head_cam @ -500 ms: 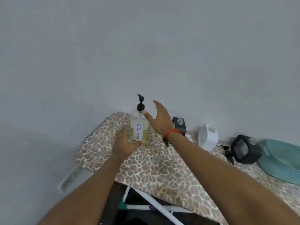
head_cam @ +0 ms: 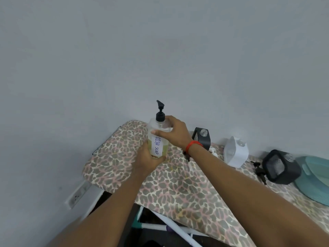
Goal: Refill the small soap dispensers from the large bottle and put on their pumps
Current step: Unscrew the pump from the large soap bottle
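Observation:
A large clear bottle [head_cam: 157, 139] with a black pump top and a "DISH SOAP" label stands upright near the far left end of the leopard-print board [head_cam: 178, 189]. My left hand [head_cam: 147, 158] wraps its lower part. My right hand [head_cam: 175, 132] grips its shoulder just below the pump. Three small dispensers stand to the right with open necks: a black one [head_cam: 203, 138] behind my right wrist, a white one [head_cam: 235, 152], and another black one [head_cam: 281, 166]. A loose black pump [head_cam: 260, 171] lies beside the last.
A teal basin [head_cam: 313, 177] sits at the board's right end. The wall runs close behind the objects. A wall socket [head_cam: 76, 195] is low on the left. White frame bars [head_cam: 170, 227] show under the board's front edge.
My right hand, open and reaching half a second ago, has closed around the top of the large bottle. My left hand stays on the bottle's lower part.

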